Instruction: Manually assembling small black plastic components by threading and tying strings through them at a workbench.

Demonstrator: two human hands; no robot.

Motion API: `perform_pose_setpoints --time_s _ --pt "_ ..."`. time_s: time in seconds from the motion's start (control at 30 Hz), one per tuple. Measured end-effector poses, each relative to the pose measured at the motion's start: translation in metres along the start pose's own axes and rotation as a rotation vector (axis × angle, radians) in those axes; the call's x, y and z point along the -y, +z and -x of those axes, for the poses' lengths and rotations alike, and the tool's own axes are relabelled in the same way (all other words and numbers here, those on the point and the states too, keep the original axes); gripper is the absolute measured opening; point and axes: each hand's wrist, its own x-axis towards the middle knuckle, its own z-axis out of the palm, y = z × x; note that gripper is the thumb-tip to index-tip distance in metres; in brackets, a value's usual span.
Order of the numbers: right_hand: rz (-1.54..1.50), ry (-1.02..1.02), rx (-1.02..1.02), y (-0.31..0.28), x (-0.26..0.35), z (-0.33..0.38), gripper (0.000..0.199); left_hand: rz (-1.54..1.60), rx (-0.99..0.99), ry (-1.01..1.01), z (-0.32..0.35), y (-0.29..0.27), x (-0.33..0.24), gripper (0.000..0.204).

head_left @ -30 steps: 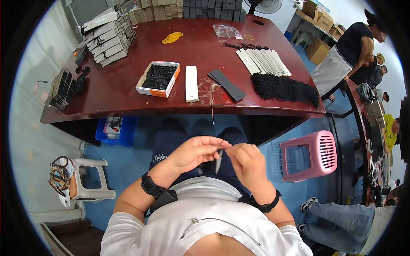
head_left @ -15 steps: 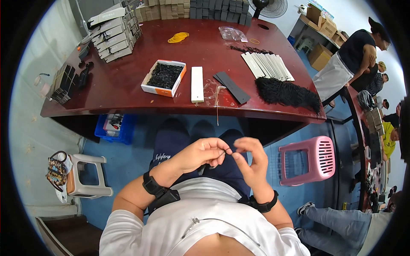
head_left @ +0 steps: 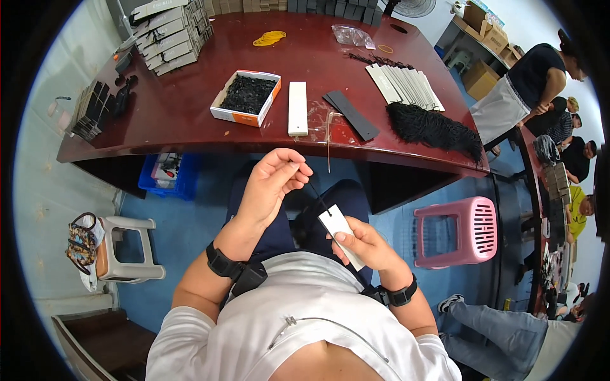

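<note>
A white hang tag is held by its lower half between the thumb and fingers of my right hand, above my lap. From the hole at the tag's upper end a black string runs up to my left hand, which pinches its far end. The string is stretched taut between the two hands. On the table edge ahead lie a stack of white tags, some dark grey tags and a thin bent metal hook sticking out over the edge.
On the dark red table stand an open box of small black pieces, fanned white tags, a bundle of black strings, yellow rubber bands and stacked tags. A pink stool is right, a white stool left.
My hands were close together at a thin black strand; now the left has moved up and away, pulling the string out. A white tag has come into sight in my right hand.
</note>
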Motion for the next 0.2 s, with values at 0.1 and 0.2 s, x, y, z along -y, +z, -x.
perform_pose_setpoints --time_s 0.1,0.2 --pt "0.05 0.013 -0.029 -0.002 0.008 0.007 0.02 0.088 0.006 -0.048 0.001 -0.005 0.009 0.008" --pt "0.093 0.075 -0.12 -0.003 0.026 0.011 0.02 0.149 0.05 -0.193 -0.001 -0.015 0.018 0.014"
